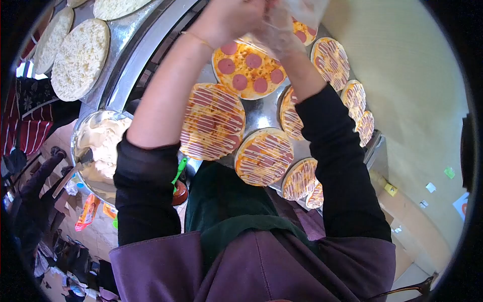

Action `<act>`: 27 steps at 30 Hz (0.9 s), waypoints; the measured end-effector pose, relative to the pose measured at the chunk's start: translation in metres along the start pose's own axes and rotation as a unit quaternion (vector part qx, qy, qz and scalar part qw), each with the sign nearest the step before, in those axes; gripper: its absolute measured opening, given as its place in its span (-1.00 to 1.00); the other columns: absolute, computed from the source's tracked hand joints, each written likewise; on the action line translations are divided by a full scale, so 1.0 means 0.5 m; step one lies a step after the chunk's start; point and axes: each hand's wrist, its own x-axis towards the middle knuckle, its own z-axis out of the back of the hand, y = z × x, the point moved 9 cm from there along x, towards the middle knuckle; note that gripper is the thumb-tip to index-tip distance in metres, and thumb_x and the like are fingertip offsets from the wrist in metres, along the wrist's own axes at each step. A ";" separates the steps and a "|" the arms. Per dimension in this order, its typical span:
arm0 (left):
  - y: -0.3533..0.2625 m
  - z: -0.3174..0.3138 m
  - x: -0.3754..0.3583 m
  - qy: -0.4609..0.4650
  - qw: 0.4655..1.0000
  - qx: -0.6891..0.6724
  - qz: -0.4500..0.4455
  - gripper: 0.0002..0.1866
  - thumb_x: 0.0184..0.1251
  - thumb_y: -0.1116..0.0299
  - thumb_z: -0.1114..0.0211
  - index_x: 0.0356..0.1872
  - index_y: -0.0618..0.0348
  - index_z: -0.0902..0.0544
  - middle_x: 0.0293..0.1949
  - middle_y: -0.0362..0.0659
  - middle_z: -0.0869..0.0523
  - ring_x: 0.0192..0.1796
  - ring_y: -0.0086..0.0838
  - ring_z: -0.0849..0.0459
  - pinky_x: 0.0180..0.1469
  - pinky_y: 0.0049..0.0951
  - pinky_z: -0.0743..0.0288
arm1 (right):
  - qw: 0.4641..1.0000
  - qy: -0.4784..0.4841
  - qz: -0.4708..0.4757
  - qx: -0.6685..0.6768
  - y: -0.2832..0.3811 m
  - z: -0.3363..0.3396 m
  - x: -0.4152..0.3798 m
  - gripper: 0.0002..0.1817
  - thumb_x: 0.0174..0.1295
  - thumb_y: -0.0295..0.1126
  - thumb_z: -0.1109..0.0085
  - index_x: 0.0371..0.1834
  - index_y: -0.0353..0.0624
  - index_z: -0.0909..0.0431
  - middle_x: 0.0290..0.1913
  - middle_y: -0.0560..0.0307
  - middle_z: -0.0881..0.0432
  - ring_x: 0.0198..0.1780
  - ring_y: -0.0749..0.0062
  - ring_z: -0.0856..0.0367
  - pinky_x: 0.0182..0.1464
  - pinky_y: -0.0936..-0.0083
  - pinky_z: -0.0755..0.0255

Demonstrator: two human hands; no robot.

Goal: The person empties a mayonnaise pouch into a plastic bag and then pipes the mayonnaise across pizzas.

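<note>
At the top edge my left hand (pixel 236 17) and my right hand (pixel 279 38) come together, fingers closed around a translucent plastic bag (pixel 308 10). Blur and the frame edge hide some of the fingers and what the bag holds. Right below them lies a pizza (pixel 246 68) with sausage slices and no sauce stripes in its visible part. Striped with pale sauce, another pizza (pixel 212 123) lies under my left forearm, and one more (pixel 264 157) sits nearer to me. A partly hidden pizza (pixel 301 32) shows behind my right hand.
Several striped pizzas (pixel 330 63) line the right side of the metal surface (pixel 262 118). At left, pale topped rounds (pixel 80 60) lie on a metal counter (pixel 118 38). Below are a bowl of creamy mixture (pixel 106 141) and a green-handled utensil (pixel 179 168) in a red-filled container (pixel 180 194).
</note>
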 end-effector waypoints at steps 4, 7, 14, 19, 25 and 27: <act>0.041 -0.127 0.030 -0.023 0.981 -0.051 -0.185 -0.77 0.54 0.48 -0.15 -0.01 0.22 -0.77 -0.17 -0.34 -0.80 -0.15 -0.64 -0.68 -0.02 -0.50 -0.57 | 0.998 -0.040 -0.042 0.004 -0.043 0.098 -0.093 -0.26 0.45 0.24 -0.17 0.45 -0.07 -0.33 0.35 0.08 -0.50 0.38 0.30 -0.53 0.38 0.28 -0.52; 0.040 -0.182 0.032 0.008 0.991 -0.018 -0.135 -0.77 0.55 0.48 -0.15 0.01 0.23 -0.75 -0.15 -0.33 -0.80 -0.14 -0.64 -0.68 -0.02 -0.51 -0.57 | 0.993 -0.083 -0.085 -0.022 -0.052 0.156 -0.142 -0.18 0.38 0.29 -0.22 0.46 -0.09 -0.32 0.36 0.09 -0.49 0.38 0.31 -0.53 0.37 0.30 -0.51; 0.041 -0.014 0.018 -0.031 0.975 -0.084 -0.203 -0.75 0.56 0.51 -0.08 0.02 0.22 -0.73 -0.18 -0.32 -0.79 -0.12 -0.62 -0.68 0.00 -0.53 -0.57 | 0.998 -0.022 -0.056 -0.001 0.022 0.014 -0.021 -0.34 0.49 0.11 -0.19 0.44 -0.11 -0.36 0.36 0.10 -0.49 0.39 0.34 -0.52 0.37 0.33 -0.50; 0.020 0.042 0.004 -0.030 0.984 -0.110 -0.134 -0.70 0.60 0.52 -0.02 0.11 0.18 -0.71 -0.10 -0.28 -0.78 -0.07 -0.57 -0.67 0.01 -0.49 -0.58 | 0.989 -0.039 0.143 0.018 0.054 -0.011 0.019 -0.43 0.20 -0.30 -0.42 0.30 -0.12 -0.51 0.21 0.10 -0.60 0.22 0.32 -0.61 0.28 0.38 -0.53; 0.031 -0.138 -0.001 -0.015 0.984 -0.057 -0.167 -0.77 0.51 0.52 -0.12 -0.04 0.27 -0.75 -0.18 -0.34 -0.80 -0.13 -0.63 -0.69 -0.01 -0.54 -0.56 | 0.996 -0.046 -0.058 -0.045 -0.026 0.091 -0.110 -0.43 0.52 -0.06 -0.20 0.44 -0.11 -0.36 0.36 0.06 -0.50 0.38 0.36 -0.53 0.37 0.36 -0.50; 0.045 -0.168 0.004 -0.009 0.989 -0.044 -0.141 -0.77 0.51 0.51 -0.12 -0.04 0.27 -0.76 -0.19 -0.34 -0.79 -0.15 -0.64 -0.68 -0.03 -0.54 -0.55 | 0.996 -0.045 -0.063 -0.037 -0.023 0.097 -0.114 -0.44 0.52 -0.06 -0.20 0.44 -0.11 -0.36 0.35 0.06 -0.50 0.37 0.36 -0.53 0.37 0.36 -0.50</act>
